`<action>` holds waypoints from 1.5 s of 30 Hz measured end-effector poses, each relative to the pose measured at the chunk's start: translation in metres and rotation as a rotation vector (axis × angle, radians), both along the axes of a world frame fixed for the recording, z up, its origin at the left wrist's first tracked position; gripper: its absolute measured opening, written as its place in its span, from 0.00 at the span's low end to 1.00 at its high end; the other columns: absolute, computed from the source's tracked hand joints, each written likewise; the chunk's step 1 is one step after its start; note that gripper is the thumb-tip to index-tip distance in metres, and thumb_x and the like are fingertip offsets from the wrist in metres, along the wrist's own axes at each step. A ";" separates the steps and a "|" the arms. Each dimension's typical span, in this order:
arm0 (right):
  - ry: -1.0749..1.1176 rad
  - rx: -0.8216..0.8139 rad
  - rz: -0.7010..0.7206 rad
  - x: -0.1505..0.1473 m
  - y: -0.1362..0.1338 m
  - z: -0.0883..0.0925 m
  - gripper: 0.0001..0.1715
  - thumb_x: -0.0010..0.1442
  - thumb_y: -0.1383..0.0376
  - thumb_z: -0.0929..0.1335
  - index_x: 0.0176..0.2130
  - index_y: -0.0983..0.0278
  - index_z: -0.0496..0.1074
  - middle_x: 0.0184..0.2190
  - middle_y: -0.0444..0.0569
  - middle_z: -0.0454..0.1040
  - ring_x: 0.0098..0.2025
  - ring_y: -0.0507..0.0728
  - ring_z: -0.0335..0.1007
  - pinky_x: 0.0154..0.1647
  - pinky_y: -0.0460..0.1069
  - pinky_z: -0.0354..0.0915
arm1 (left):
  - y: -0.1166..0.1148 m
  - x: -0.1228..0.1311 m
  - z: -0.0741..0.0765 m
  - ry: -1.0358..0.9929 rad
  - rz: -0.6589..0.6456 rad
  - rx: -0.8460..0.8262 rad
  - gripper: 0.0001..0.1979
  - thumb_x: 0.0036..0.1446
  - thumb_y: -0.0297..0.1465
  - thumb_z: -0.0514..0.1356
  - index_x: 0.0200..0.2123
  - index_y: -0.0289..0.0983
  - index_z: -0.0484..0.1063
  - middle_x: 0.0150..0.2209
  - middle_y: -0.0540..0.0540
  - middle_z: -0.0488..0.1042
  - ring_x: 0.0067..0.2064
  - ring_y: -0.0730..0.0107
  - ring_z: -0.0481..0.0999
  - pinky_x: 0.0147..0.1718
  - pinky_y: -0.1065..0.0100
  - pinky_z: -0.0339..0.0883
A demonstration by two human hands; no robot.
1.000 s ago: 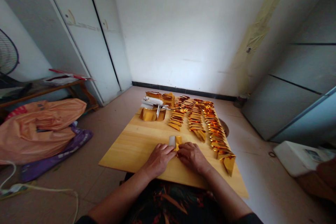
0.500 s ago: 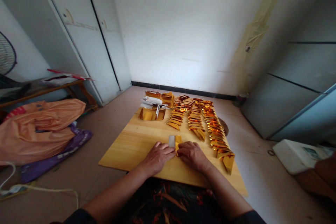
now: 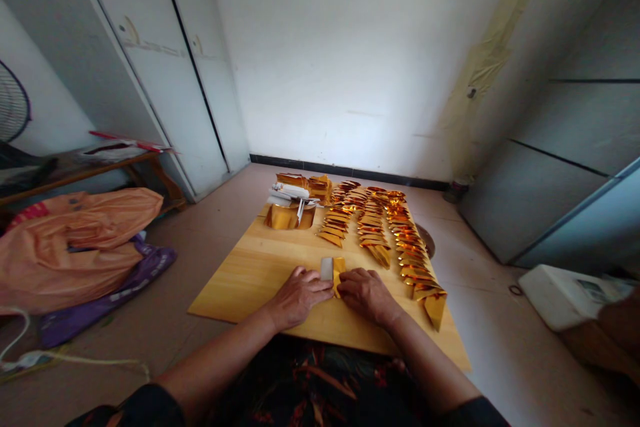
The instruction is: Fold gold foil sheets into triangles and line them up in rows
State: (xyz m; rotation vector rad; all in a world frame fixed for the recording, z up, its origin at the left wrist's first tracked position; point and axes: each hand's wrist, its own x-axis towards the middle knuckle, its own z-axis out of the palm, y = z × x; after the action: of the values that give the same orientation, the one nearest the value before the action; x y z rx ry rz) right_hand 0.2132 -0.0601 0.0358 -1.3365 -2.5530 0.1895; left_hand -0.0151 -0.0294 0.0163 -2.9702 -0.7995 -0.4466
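Note:
A small piece of gold foil paper lies on the wooden board between my hands. Its right strip shows gold, while the left strip shows a pale grey-white back. My left hand presses its fingers together on the near left part of the paper. From the right, my right hand has its curled fingers closed on the gold edge. Fingertips hide the near end of the sheet. Long rows of folded gold foil pieces stand overlapped at the right of the board, the outermost row reaching nearest to me.
Flat gold foil sheets and white paper rolls lie at the board's far left. An orange bag and a purple bag rest on the floor at left. To the right is a white box.
Both hands stay at the paper with hardly any shift. The left forearm has moved slightly left, and the paper's near gold edge looks a little flatter.

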 end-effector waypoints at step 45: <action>0.186 0.016 0.078 0.015 0.012 -0.016 0.16 0.66 0.56 0.61 0.43 0.56 0.76 0.45 0.49 0.75 0.45 0.56 0.66 0.46 0.52 0.56 | -0.016 0.038 -0.016 -0.209 0.196 0.145 0.11 0.63 0.30 0.52 0.31 0.39 0.71 0.30 0.49 0.73 0.36 0.68 0.68 0.44 0.58 0.53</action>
State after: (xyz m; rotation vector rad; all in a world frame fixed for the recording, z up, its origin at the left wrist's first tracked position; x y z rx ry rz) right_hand 0.2285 -0.0480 0.0194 -1.1557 -2.4465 0.2928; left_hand 0.0233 -0.0456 0.0004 -2.7097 -1.0168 -0.7751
